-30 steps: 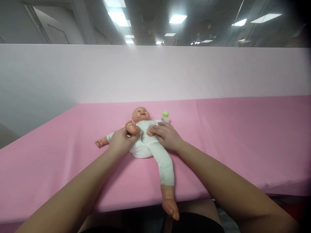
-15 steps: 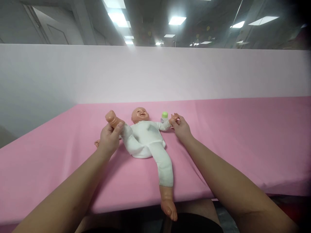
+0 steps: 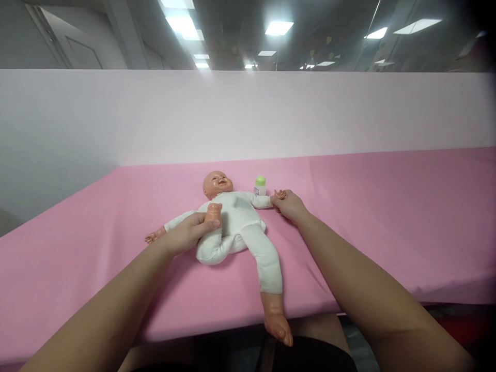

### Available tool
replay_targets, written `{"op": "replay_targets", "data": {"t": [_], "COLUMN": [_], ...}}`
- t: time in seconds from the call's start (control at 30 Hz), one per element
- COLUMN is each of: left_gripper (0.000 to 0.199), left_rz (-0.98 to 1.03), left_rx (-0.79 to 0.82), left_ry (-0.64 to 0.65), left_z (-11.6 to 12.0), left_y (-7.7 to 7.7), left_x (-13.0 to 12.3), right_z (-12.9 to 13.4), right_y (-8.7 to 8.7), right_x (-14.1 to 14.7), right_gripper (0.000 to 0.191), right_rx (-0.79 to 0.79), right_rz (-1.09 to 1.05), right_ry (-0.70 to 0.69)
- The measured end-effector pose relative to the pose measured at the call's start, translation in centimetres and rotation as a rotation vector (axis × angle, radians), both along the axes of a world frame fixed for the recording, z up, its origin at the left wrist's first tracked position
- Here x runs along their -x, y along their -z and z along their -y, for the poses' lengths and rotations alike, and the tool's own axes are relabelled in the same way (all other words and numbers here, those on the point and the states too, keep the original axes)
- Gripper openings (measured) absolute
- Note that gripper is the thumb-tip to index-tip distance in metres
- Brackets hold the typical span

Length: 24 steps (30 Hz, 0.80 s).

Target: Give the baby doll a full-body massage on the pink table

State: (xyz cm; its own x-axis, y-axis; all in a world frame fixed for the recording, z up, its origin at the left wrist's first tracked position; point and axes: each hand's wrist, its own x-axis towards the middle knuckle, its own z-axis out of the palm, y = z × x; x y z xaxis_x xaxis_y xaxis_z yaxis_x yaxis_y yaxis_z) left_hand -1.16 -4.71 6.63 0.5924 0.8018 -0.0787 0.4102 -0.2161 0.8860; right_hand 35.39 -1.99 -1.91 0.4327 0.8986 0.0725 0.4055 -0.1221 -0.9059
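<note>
A baby doll [image 3: 236, 219] with a white cloth body lies on its back on the pink padded table [image 3: 368, 217], its head toward the wall. My left hand [image 3: 189, 231] is closed around the lower part of one doll leg, which is bent up over the belly; the foot pokes out above my thumb. On the other side, my right hand [image 3: 291, 205] grips the doll's hand [image 3: 279, 195], with that arm stretched out sideways. The doll's other leg lies straight, its foot [image 3: 278, 326] hanging over the table's front edge. Its other arm rests on the table beyond my left forearm.
Just behind the outstretched doll arm stands a small clear bottle [image 3: 260, 190] with a green cap. A white wall panel [image 3: 248, 116] borders the table at the back, with glass [image 3: 329, 36] above it. My legs are below the front edge.
My left hand has brought the doll's leg inward and to the right, from out at the side to over the belly. The right hand keeps its hold, slightly lower.
</note>
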Motion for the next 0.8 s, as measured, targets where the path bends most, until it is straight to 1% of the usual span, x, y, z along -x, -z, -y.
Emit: {"op": "replay_targets", "data": {"t": [0.1,0.2,0.3,0.37,0.43,0.47,0.53,0.63,0.7,0.8], "left_gripper": [0.047,0.05,0.051,0.052,0.054,0.056,0.061,0.069,0.07,0.066], "left_rz": [-0.013,0.013,0.13,0.22,0.3,0.332,0.381,0.399,0.391,0.326], "left_rx": [-0.01,-0.017,-0.1,-0.165,-0.2,-0.203,-0.203,-0.229,-0.25,-0.233], "left_ry": [-0.015,-0.091,-0.211,-0.336,-0.435,-0.459,-0.462,-0.473,-0.488,-0.482], "left_z": [-0.1,-0.6,-1.5,-2.1,-2.4,-2.5,-2.2,-1.6,-1.2,-1.1], "left_y": [0.1,0.4,0.8,1.0,0.9,0.8,0.7,0.8,1.1,1.9], "left_x": [0.0,0.3,0.7,0.9,1.2,1.2,1.0,0.3,-0.4,-1.2], "right_z": [-0.2,-0.3,0.2,0.9,1.8,2.2,2.8,3.3,3.5,3.6], "right_y": [0.3,0.3,-0.4,-1.2,-2.2,-2.6,-3.2,-3.3,-3.1,-2.8], "right_x": [-0.1,0.3,1.3,2.3,3.5,4.1,5.5,7.3,8.3,9.3], "right_gripper": [0.033,0.04,0.053,0.052,0.044,0.038,0.029,0.02,0.019,0.022], "right_rx": [-0.049,-0.109,-0.206,-0.306,-0.406,-0.45,-0.531,-0.634,-0.665,-0.631], "right_rz": [0.008,-0.003,-0.02,-0.011,0.034,0.07,0.165,0.347,0.467,0.599], "right_ry": [-0.014,0.023,0.074,0.064,0.028,0.008,-0.043,-0.132,-0.212,-0.349]}}
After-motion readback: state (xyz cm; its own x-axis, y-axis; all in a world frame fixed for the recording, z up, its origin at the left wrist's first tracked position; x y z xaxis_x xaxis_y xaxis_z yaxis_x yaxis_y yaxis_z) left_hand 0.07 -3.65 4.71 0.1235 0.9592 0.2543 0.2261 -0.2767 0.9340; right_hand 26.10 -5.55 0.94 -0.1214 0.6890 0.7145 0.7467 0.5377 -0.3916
